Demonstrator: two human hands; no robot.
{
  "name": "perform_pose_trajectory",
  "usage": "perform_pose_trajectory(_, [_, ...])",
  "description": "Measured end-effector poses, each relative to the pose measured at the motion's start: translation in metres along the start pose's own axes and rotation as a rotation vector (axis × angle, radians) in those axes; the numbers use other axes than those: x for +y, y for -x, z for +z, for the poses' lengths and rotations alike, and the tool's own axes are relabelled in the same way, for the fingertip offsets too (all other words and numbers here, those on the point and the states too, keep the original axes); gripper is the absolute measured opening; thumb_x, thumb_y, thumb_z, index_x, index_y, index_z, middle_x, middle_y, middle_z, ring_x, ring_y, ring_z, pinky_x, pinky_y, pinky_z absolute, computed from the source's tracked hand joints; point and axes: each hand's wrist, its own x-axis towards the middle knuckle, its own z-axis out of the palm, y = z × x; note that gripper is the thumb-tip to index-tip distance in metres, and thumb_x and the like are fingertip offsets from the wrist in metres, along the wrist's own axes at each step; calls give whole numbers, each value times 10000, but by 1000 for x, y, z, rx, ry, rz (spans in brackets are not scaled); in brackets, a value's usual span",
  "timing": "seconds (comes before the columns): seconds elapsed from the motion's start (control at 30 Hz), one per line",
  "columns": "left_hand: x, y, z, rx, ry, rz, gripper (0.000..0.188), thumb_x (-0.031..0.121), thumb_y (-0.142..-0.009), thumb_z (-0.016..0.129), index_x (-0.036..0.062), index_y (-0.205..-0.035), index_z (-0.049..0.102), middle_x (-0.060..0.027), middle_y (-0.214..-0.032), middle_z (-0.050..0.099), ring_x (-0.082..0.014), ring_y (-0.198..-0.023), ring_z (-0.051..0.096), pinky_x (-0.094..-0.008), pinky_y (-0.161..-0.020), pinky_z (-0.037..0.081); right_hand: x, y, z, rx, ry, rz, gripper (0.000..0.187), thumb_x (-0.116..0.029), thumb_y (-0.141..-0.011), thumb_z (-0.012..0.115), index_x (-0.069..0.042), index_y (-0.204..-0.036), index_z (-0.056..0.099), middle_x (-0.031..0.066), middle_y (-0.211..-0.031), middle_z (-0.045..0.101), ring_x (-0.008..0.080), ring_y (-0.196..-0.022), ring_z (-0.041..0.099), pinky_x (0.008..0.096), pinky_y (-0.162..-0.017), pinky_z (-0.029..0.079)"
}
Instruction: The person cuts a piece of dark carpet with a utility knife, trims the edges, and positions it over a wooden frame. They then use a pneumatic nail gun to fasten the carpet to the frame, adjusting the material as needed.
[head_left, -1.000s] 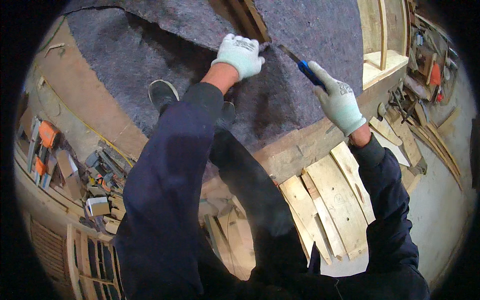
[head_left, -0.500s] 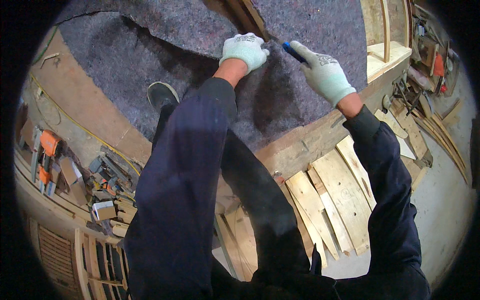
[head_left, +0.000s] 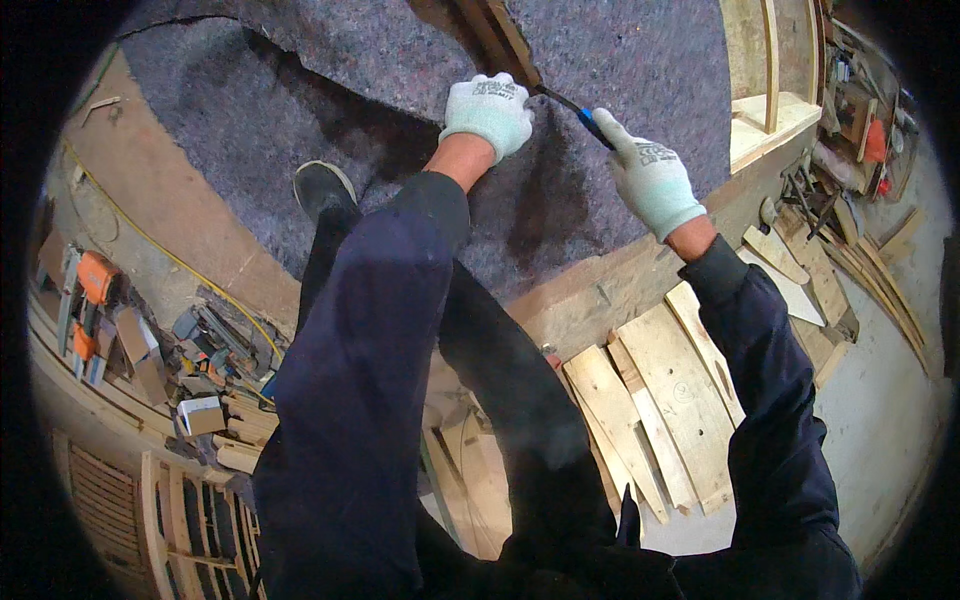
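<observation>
A large sheet of speckled grey-purple felt (head_left: 640, 100) spreads ahead of me, with a long split in it showing brown wood (head_left: 500, 45) below. Both my hands wear pale gloves. My left hand (head_left: 488, 120) is closed on the felt at the near end of the split, its fingertips hidden. To its right, my right hand (head_left: 650, 180) is wrapped round the blue-and-black handle of a knife (head_left: 592, 126). The thin dark blade reaches left to the end of the split, near my left knuckles. My shoe (head_left: 325, 188) rests on the felt at the left.
Pale wooden boards (head_left: 670, 400) lie below the ledge at the right. An orange power tool (head_left: 97, 278), a small box (head_left: 202, 415) and wood scraps crowd the left side. A yellow cord (head_left: 150, 235) runs past the felt. A wooden frame (head_left: 770, 115) stands at the upper right.
My right hand has drawn slightly down and toward me with the knife, and more of the dark blade shows. My left hand stays almost in place on the felt.
</observation>
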Motion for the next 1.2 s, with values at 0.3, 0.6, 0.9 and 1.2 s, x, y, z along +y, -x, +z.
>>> perform_pose_trajectory(0.3, [-6,10,11,28,3,23,314,359,-919,575,147,-1079,741,-97,-1128,692,-304,-1090,653,-480,-899,511,4,-17,40,24,51,-79,538,-84,-929,503,-162,-1459,460,170,-963,716,365,-852,695,483,-725,546])
perform_pose_trajectory(0.6, [-11,17,-10,-243,67,-2,518,496,-906,563,128,-1266,626,-156,-1276,649,-344,-1187,607,-466,-977,486,7,47,13,-27,-143,99,558,-146,-945,556,-227,-1486,445,204,-958,696,402,-869,680,489,-743,537])
perform_pose_trajectory(0.9, [24,-11,37,-331,84,-67,565,540,-912,574,159,-1321,654,-113,-1344,640,-321,-1236,596,-448,-1048,451,10,30,10,97,-260,33,526,-129,-934,593,-202,-1447,508,205,-1150,684,399,-979,675,480,-850,545])
perform_pose_trajectory(1.2, [25,-3,29,-285,65,-48,370,370,-906,572,129,-1126,746,-127,-1154,727,-329,-1103,678,-470,-928,508,14,7,38,4,-40,-6,462,-129,-949,492,-190,-1405,526,179,-1060,712,373,-926,692,476,-802,547])
